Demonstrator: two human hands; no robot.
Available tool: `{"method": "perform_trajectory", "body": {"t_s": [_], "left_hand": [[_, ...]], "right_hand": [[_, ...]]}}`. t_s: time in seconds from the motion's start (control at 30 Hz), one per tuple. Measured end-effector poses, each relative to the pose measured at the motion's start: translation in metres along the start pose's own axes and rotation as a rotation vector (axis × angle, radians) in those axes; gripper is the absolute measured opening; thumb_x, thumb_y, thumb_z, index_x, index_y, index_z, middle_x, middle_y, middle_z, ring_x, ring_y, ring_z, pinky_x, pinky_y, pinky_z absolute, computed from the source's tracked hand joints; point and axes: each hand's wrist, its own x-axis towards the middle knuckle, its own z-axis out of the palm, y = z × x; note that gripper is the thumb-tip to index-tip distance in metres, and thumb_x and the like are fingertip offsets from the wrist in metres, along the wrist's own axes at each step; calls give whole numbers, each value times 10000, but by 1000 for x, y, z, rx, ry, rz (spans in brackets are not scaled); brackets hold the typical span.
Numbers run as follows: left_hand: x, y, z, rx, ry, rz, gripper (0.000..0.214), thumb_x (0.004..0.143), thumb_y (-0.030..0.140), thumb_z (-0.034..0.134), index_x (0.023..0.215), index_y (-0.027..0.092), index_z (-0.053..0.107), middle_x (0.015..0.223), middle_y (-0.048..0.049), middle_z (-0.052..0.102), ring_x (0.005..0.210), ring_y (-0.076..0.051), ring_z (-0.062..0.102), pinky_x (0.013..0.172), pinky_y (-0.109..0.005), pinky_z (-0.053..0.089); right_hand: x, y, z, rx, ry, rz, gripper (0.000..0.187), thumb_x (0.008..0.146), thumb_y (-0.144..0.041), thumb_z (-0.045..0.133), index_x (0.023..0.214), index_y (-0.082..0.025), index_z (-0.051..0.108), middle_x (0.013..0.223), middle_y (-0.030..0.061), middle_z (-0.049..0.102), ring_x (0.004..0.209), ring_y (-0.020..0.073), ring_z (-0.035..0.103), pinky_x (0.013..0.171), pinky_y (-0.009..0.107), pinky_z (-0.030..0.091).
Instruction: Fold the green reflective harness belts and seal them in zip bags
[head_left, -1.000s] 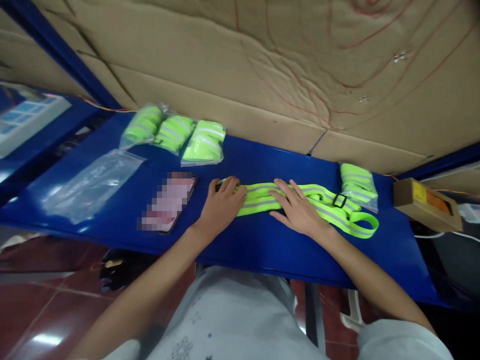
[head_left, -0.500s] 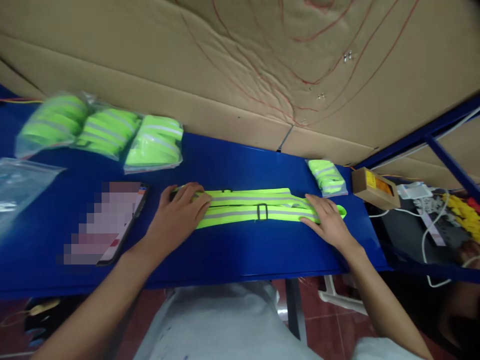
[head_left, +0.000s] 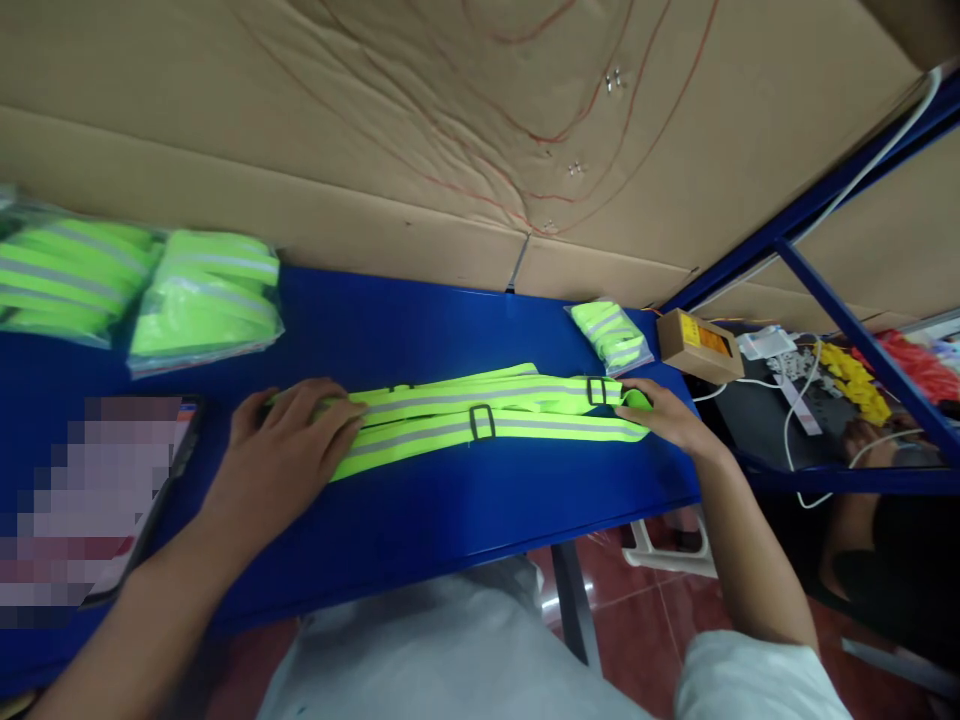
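A neon yellow-green reflective strap with grey stripes lies folded in long layers across the blue table. One black slide buckle shows near its middle, and another black buckle sits by the right end. My left hand is closed over the strap's left end, its fingertips partly hidden. At the right end, my right hand grips the looped edge between thumb and fingers. The layers between both hands lie fairly straight and flat.
Bagged straps stand at the back left, and a smaller bagged strap at the back right. A phone lies left. Beyond a cardboard box and blue frame bar, another person's hand shows.
The view has turned right, so things appear shifted left. My right hand has moved from lying over the strap to gripping its end, and a second buckle there is now visible.
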Motion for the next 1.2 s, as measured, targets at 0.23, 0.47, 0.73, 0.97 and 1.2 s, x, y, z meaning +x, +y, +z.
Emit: {"method": "perform_trajectory", "body": {"t_s": [0.23, 0.47, 0.73, 0.97, 1.2], "left_hand": [[-1, -2, -3, -105, -21, -43, 295, 1065, 356, 349, 1082, 246, 622, 1237, -89, 650, 1174, -323, 624, 1132, -574, 352], [-1, -2, -2, -131, -35, -43, 287, 1056, 362, 392, 1082, 245, 654, 1231, -88, 662, 1182, -305, 620, 1138, -561, 355], [-1, -3, -6, -91, -52, -2, 253, 1065, 320, 438, 1101, 231, 671, 1242, -111, 675, 1213, -303, 630, 1097, -547, 382], [-2, 0, -10, -105, -83, 5, 214, 1061, 294, 474, 1108, 235, 673, 1263, -103, 672, 1253, -284, 617, 1111, -542, 372], [-2, 5, -12, -156, -139, 16, 231, 1069, 294, 471, 1143, 253, 686, 1288, -90, 671, 1321, -261, 585, 1141, -530, 340]], "right_hand": [[-13, 31, -19, 7, 136, 45, 321, 904, -418, 582, 1058, -173, 719, 1091, 114, 747, 1019, 272, 704, 972, 493, 540], [-23, 5, -25, 24, -67, -25, 549, 856, -491, 733, 1338, -242, 653, 1319, 105, 695, 1169, 293, 690, 1012, 473, 565], [-23, -119, 48, -286, -30, -554, 837, 935, -603, 650, 1633, -287, 312, 1678, 122, 338, 1554, 329, 337, 1272, 571, 298], [-11, -117, 60, -495, -147, -641, 491, 1082, -404, 420, 1553, -280, 490, 1355, 104, 666, 1179, 303, 681, 984, 475, 572], [19, -118, 0, -206, -328, -710, 535, 998, -427, 622, 1523, -419, 517, 1207, 71, 684, 978, 204, 713, 785, 306, 600]]}}
